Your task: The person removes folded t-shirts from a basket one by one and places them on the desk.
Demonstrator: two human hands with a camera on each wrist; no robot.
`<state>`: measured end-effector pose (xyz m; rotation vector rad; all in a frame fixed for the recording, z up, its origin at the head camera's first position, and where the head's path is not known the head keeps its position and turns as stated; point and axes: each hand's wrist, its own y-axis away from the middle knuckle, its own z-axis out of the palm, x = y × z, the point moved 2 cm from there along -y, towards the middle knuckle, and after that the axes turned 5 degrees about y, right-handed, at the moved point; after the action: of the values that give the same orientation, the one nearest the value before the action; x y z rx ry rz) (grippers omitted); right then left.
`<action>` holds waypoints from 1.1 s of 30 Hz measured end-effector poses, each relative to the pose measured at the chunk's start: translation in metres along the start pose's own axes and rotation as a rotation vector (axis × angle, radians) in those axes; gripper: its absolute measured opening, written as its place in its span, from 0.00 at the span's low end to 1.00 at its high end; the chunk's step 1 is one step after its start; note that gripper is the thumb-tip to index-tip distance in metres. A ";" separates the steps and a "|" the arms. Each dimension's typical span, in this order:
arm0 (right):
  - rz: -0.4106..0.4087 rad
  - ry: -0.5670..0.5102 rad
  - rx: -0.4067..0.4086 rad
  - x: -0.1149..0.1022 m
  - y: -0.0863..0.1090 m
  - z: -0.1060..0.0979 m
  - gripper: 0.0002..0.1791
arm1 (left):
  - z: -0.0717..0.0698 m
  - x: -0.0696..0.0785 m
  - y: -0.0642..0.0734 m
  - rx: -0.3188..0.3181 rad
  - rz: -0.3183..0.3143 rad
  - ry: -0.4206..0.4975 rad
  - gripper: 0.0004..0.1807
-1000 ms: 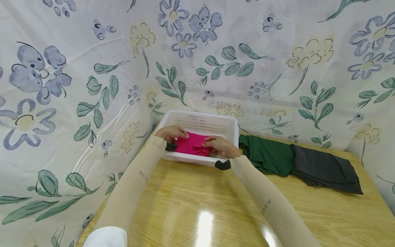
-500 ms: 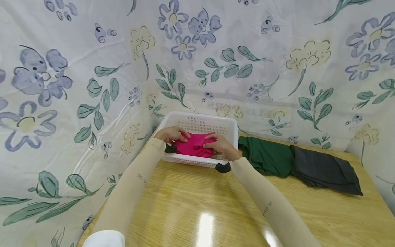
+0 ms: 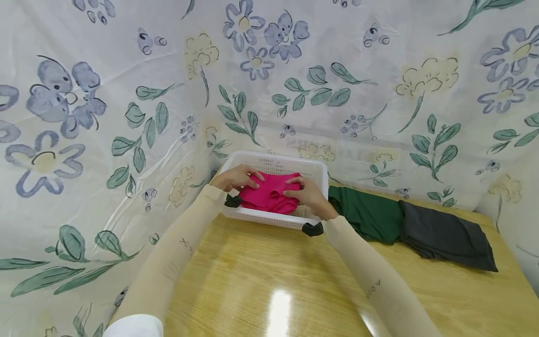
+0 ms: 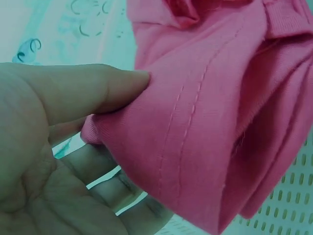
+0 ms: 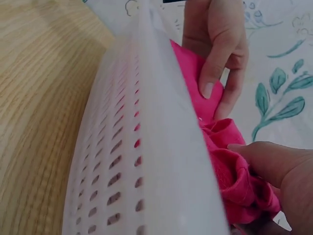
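Observation:
A bright pink garment (image 3: 269,192) is bunched inside a white perforated plastic basket (image 3: 261,216) near the back of the table. My left hand (image 3: 237,178) pinches its left edge; in the left wrist view the thumb lies on top of the stitched pink cloth (image 4: 195,127) and the fingers go beneath. The right hand (image 3: 310,194) grips the garment's right side, its thumb pressing on a crumpled fold (image 5: 234,166) in the right wrist view. Fingers under the cloth are partly hidden. Which part of the garment each hand holds, I cannot tell.
Right of the basket lie a folded dark green cloth (image 3: 370,213) and a folded dark grey cloth (image 3: 448,236), side by side. A wooden table (image 3: 261,267) carries them. Flower-patterned sheeting (image 3: 320,121) hangs behind and at the left.
The pink garment has risen slightly in the basket and spread a little wider. My right hand has shifted a bit rightward with it; the left keeps its hold.

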<state>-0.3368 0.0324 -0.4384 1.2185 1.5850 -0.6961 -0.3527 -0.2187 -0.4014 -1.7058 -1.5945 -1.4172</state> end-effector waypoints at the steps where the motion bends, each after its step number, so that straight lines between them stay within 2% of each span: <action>1: -0.007 0.000 0.004 -0.001 0.001 -0.001 0.21 | 0.000 0.001 0.000 0.003 0.009 0.000 0.19; 6: -0.042 -0.006 0.000 -0.006 0.006 -0.011 0.21 | -0.001 0.004 0.002 0.026 0.040 0.008 0.19; 13: -0.075 0.011 0.012 -0.011 0.011 -0.019 0.24 | -0.003 0.011 0.012 0.054 0.116 0.036 0.18; 25: -0.119 0.081 0.072 -0.008 0.027 -0.039 0.21 | 0.005 0.026 0.021 0.045 0.183 0.031 0.18; 33: -0.121 0.108 0.083 -0.011 0.044 -0.056 0.22 | 0.017 0.035 0.024 0.040 0.234 0.047 0.18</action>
<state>-0.3151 0.0917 -0.4034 1.2459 1.7461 -0.7914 -0.3302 -0.1940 -0.3704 -1.7571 -1.3401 -1.2916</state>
